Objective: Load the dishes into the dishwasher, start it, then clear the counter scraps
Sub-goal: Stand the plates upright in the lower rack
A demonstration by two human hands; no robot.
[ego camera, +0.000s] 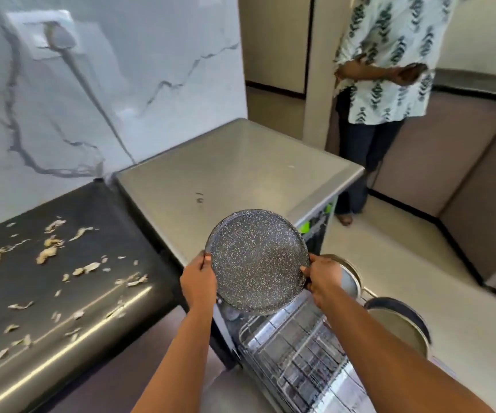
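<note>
I hold a round, dark speckled pan (257,260) in both hands above the open dishwasher. My left hand (197,280) grips its left rim with the thumb over the edge, and my right hand (324,278) grips the right rim. Below the pan the wire rack (297,356) of the dishwasher is pulled out. Two metal pots (399,326) stand in it on the right, partly hidden by my right arm. Pale peel scraps (50,254) lie scattered over the black counter (62,293) on the left.
The grey dishwasher top (235,162) stands against a white marble wall (106,84). A person in a patterned shirt (390,55) stands on the floor beyond the dishwasher, at the upper right. A brown upholstered bench (464,174) runs along the right.
</note>
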